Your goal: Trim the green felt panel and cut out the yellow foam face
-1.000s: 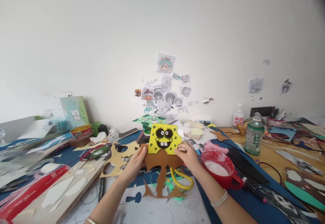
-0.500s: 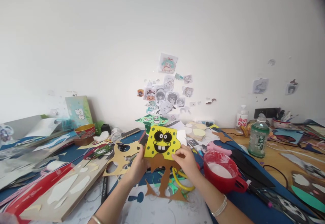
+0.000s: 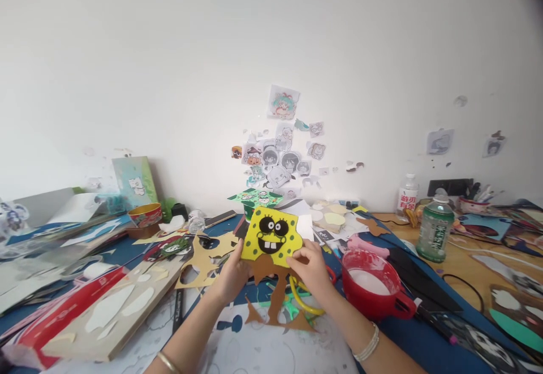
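A yellow cartoon cutout (image 3: pixel 251 243) with green spots, round white eyes and a toothy black mouth is held upright over the middle of the table. My left hand (image 3: pixel 236 272) grips its lower left edge. On the lower right edge, my right hand (image 3: pixel 310 266) pinches it between thumb and fingers. Just below the cutout is a brown cut-out sheet (image 3: pixel 278 295) with leftover shapes, its upper part partly behind the yellow piece and my hands. Yellow-handled scissors (image 3: pixel 303 300) and green bits lie behind and under the brown sheet.
At right stand a red cup (image 3: pixel 369 300) of white liquid and a green bottle (image 3: pixel 435 230). A board with white cutouts (image 3: pixel 123 306) and a red box (image 3: pixel 80 312) lie at left. A tan sheet with holes (image 3: pixel 207 258) is beside my left hand. Drawings (image 3: pixel 280 159) cover the wall ahead.
The view has shifted slightly, so the surroundings sit a little further right. Both hands keep their hold on the yellow cutout, which has barely moved.
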A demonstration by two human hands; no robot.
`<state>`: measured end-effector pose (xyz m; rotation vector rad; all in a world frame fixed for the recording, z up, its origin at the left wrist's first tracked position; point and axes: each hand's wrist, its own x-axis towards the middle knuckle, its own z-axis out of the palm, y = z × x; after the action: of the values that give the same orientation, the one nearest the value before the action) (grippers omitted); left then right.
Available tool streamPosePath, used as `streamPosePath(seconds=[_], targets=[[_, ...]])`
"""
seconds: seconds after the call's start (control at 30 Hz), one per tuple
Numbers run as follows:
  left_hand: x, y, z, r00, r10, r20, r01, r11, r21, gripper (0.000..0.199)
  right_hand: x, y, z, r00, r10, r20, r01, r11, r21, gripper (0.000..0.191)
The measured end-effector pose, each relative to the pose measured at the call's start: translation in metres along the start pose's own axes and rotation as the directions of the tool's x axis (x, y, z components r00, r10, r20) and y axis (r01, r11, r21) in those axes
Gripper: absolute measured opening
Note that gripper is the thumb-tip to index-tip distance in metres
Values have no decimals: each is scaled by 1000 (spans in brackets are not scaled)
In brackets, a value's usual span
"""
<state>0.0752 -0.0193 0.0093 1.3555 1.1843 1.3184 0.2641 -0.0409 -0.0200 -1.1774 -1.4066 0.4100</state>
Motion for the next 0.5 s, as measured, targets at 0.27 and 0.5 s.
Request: streamPosePath(seconds=[0.27, 0.5], targets=[[-2, -5, -4, 483, 792, 373, -602, -10, 799, 48, 1, 3, 0, 1000, -23, -4, 23, 1000, -6, 16], [5, -2, -2, -184, 259, 948, 828, -479, 291, 38, 1, 4, 0, 999, -31, 17, 32, 999, -27, 15]])
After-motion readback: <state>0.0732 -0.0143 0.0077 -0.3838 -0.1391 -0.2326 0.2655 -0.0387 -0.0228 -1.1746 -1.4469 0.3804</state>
